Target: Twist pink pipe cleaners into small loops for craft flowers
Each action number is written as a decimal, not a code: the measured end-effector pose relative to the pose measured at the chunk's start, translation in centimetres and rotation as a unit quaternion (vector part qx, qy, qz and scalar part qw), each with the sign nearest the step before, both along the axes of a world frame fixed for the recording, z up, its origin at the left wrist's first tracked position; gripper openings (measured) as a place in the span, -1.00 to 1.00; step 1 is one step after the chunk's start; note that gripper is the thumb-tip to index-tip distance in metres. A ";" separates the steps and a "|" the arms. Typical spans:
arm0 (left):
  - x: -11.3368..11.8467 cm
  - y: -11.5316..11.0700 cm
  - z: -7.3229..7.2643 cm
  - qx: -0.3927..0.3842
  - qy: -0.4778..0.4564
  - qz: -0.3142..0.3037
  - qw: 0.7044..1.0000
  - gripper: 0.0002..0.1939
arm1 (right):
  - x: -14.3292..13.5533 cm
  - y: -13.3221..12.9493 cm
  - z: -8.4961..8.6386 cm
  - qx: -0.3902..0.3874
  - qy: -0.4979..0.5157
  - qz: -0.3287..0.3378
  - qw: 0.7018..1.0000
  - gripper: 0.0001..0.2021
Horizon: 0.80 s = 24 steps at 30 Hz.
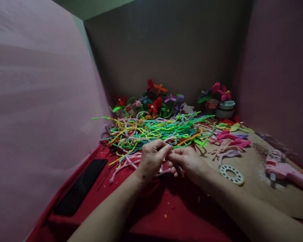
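My left hand [153,156] and my right hand [189,163] meet fingertip to fingertip over the front of a heap of coloured pipe cleaners [151,129]. Both are closed in a pinch on a small pale pipe cleaner piece, mostly covered by the fingers. Below the right fingers a dull pinkish length [180,170] hangs in shadow. Loose pink pipe cleaners [127,163] lie on the red cloth [151,215] by my left hand. Right of my right hand lies a pale ring with holes around it [231,174].
A black phone [80,186] lies at the left. On the brown board [257,191] are a pink glue gun [280,166] and bent petal shapes [227,146]. Pipe-cleaner flowers [155,106] and a lidded jar [225,109] stand along the back wall. Walls close in both sides.
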<state>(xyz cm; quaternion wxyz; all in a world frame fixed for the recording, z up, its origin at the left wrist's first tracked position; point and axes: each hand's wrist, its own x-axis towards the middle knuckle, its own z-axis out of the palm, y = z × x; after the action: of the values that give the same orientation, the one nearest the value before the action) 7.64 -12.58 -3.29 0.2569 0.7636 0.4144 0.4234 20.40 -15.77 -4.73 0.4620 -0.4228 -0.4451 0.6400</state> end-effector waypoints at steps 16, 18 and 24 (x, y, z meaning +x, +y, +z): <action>-0.6 0.6 0.0 0.024 0.151 -0.030 0.988 -0.78 | 0.3 0.2 0.9 0.076 -0.037 -0.185 0.979 -0.68; -0.5 0.2 -0.4 0.139 0.225 -0.017 0.964 -0.78 | 0.3 0.4 0.5 0.092 -0.039 -0.195 0.976 -0.69; -0.3 -0.6 -0.5 0.319 0.277 0.006 0.906 -0.77 | 0.6 1.4 -1.0 0.069 0.028 -0.200 0.977 -0.72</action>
<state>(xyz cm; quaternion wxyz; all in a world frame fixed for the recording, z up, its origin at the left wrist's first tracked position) 7.32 -13.19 -3.77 -0.1279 0.8887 0.3168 0.3058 20.98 -14.32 -5.77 0.6209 -0.4523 -0.3812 0.5145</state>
